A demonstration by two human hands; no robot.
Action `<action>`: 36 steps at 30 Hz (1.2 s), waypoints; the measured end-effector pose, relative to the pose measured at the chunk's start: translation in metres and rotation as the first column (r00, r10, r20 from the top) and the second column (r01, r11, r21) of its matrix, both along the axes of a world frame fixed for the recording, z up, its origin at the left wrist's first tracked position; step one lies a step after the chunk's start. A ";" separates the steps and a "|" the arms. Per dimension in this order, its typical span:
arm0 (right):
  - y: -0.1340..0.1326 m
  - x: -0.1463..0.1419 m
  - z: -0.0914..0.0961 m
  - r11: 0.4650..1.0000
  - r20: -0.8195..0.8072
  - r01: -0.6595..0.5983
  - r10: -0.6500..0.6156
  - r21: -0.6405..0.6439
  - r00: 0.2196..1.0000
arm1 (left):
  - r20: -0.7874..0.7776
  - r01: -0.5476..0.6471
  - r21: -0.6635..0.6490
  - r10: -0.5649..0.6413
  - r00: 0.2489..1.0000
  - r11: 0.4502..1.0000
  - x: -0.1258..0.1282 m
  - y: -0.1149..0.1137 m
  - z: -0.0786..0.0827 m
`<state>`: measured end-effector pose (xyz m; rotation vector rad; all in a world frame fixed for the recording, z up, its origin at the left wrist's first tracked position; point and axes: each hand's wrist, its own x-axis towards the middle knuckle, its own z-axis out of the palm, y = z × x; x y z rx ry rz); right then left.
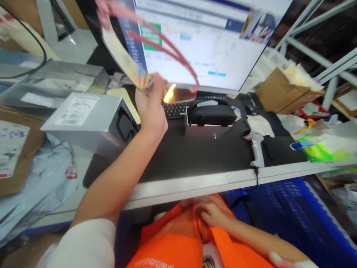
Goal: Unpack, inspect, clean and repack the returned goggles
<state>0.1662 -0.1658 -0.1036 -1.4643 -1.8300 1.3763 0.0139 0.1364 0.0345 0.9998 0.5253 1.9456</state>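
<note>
Raised before the monitor, my left hand pinches a pair of sunglasses near the middle. They look blurred, with shiny mirrored lenses and long pinkish-red arms that reach over the screen. Below and to the right, a black zip-style case sits in an open grey box. A larger silver-grey box with a white label lies left of my forearm. Down at my lap, my right hand has its fingers curled against the front of my orange vest, closed on the fabric.
A keyboard lies under the monitor, partly hidden. On the black desk mat rests a corded barcode scanner. A brown carton stands at right. Grey plastic bags and another carton lie at left; a blue crate is below.
</note>
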 end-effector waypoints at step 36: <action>0.279 0.001 0.154 0.833 -0.800 0.523 -0.185 0.181 0.571 | 0.182 0.682 -0.288 -0.661 0.728 0.672 -0.007 -0.021 0.001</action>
